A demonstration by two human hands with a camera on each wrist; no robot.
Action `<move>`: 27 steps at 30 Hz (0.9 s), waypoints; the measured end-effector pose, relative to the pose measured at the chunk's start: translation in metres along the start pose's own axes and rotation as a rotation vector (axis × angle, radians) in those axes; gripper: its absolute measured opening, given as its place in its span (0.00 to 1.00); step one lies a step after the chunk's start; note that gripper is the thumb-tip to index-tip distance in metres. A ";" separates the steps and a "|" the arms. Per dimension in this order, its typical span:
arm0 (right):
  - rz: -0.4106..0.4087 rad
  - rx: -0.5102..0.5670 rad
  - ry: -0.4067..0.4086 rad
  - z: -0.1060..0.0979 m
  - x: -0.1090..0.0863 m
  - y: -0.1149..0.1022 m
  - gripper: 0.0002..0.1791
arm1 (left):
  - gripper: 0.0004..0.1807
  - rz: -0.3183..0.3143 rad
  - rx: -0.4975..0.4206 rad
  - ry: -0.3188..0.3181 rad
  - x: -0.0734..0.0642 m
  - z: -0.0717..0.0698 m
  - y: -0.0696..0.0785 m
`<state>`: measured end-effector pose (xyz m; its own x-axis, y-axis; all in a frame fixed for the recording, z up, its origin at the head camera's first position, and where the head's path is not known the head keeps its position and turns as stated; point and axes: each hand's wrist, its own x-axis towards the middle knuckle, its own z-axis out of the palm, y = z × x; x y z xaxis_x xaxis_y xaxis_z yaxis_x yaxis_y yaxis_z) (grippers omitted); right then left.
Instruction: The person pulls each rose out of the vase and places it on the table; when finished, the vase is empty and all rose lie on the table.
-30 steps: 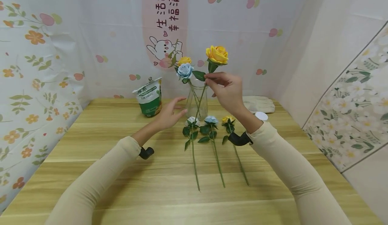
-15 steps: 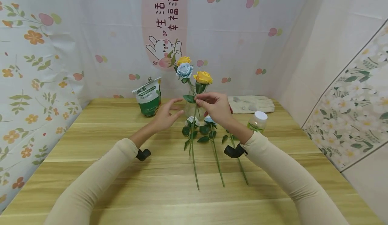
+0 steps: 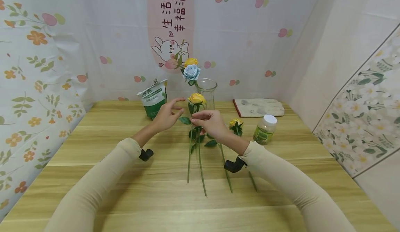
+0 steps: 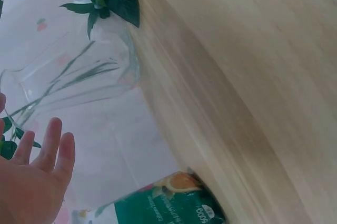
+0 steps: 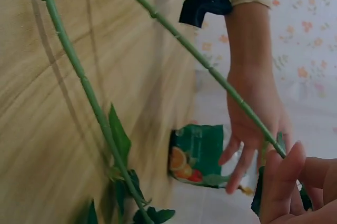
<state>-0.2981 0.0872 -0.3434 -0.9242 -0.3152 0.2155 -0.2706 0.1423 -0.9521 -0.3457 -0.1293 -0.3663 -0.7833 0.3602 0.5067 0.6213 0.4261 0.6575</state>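
Note:
My right hand [image 3: 210, 123] pinches the stem of a yellow rose [image 3: 197, 99] just under its bloom. Its green stem [image 5: 210, 71] slants down in front of the glass vase [image 3: 211, 96]. Left of the vase, my left hand [image 3: 168, 115] holds nothing, its fingers spread and relaxed. In the vase stand a light blue rose [image 3: 191, 72] and another yellow rose [image 3: 190, 61]. Their stems [image 4: 68, 71] show through the glass in the left wrist view. Another yellow rose [image 3: 235, 123] lies on the table; two more stems lie beside it, their blooms hidden behind my right hand and the held rose.
A green and white pouch [image 3: 153, 100] with a clip on top stands behind my left hand. At the right are a white-capped jar [image 3: 265, 129] and a pale glove [image 3: 258, 107]. A printed curtain [image 3: 250, 44] hangs behind the wooden table [image 3: 150, 197].
My right hand has come down and to the left with the yellow rose, from above the vase's mouth to in front of it. My left hand has drifted slightly left.

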 end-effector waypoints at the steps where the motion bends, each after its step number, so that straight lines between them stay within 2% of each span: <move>1: 0.019 -0.001 -0.003 0.002 0.000 0.002 0.11 | 0.22 -0.002 0.002 -0.001 0.000 0.000 -0.001; 12: 0.163 0.038 -0.019 0.019 0.002 0.018 0.12 | 0.21 -0.061 0.015 -0.008 0.006 -0.009 -0.014; 20: 0.238 0.001 -0.073 0.035 0.007 0.030 0.14 | 0.22 -0.107 0.020 -0.003 0.013 -0.012 -0.020; 27: 0.288 -0.027 -0.093 0.048 0.013 0.040 0.15 | 0.23 -0.117 0.034 -0.019 0.016 -0.015 -0.024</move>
<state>-0.3077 0.0442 -0.3889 -0.9357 -0.3424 -0.0846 -0.0088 0.2624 -0.9649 -0.3737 -0.1461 -0.3659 -0.8500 0.3224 0.4166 0.5265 0.4939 0.6920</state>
